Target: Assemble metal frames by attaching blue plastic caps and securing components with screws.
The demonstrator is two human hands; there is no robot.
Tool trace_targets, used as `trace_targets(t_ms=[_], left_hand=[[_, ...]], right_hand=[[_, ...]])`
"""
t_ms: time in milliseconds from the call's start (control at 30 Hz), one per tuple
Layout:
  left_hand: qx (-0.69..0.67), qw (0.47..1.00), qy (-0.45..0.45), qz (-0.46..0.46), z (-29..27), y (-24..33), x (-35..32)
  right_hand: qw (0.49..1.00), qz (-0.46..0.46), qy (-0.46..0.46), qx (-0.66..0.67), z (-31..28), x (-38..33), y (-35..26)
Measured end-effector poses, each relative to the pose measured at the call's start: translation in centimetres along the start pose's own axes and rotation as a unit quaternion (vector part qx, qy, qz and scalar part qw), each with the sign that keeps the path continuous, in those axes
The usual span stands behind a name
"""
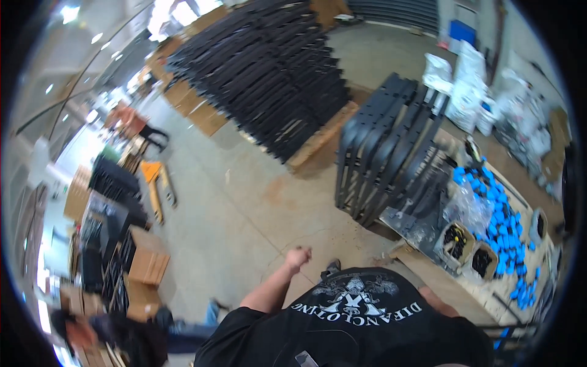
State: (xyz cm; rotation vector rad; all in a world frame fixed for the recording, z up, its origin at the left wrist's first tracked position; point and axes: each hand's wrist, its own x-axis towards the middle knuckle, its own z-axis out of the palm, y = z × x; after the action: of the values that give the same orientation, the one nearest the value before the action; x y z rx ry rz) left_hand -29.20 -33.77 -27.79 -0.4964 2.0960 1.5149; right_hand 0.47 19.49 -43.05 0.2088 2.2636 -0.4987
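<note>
My left hand point(298, 257) is out in front of my chest above the concrete floor point(244, 202), fingers curled into a fist with nothing visible in it. It touches nothing. My left forearm runs back to my black printed T-shirt point(361, 318) at the lower edge. Only a bit of my right upper arm point(437, 301) shows beside the shirt, and the right hand is out of view. To the right of my left hand, a group of black metal frames point(385, 153) stands upright against a workbench point(489, 293).
The workbench holds several blue caps point(501, 226), a clear plastic bag point(468, 208) and two small boxes of black parts point(455, 241). Black frames are stacked on pallets point(269, 73) at the back. A yellow pallet jack point(156, 183) stands left, white sacks point(468, 85) right. Another person point(131, 333) bends at lower left near cardboard boxes point(147, 266).
</note>
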Motion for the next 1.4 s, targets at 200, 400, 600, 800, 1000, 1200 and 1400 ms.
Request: trace_targets(t_ms=[200, 400, 600, 800, 1000, 1200, 1400], left_hand=[[0.034, 0.942, -0.044, 0.329, 3.9, 26.6, 9.2], [0.113, 0.884, -0.039, 0.451, 12.4, 43.3, 15.3], [0.051, 0.949, -0.256, 0.176, 16.5, 46.2, 23.3], [0.069, 0.923, -0.308, 0.222, 14.8, 49.1, 21.7], [-0.024, 0.948, -0.253, 0.192, 5.1, 52.5, 26.1], [-0.046, 0.961, -0.185, 0.200, -2.8, 46.6, 21.6], [-0.077, 0.970, -0.060, 0.223, -7.3, 31.7, 11.1]], right_hand=[[0.863, 0.320, 0.082, 0.382, -6.5, -8.0, -14.7], [0.734, 0.337, 0.251, 0.534, -2.5, -9.6, -22.3], [0.735, 0.358, 0.294, 0.496, 12.2, -6.7, -23.3], [0.697, 0.413, 0.318, 0.493, 12.2, -9.5, -28.2], [0.730, 0.404, 0.313, 0.454, 9.0, -10.8, -25.8], [0.781, 0.359, 0.303, 0.412, 6.3, -9.7, -18.9], [0.820, 0.281, 0.282, 0.411, 3.9, -11.8, -11.9]])
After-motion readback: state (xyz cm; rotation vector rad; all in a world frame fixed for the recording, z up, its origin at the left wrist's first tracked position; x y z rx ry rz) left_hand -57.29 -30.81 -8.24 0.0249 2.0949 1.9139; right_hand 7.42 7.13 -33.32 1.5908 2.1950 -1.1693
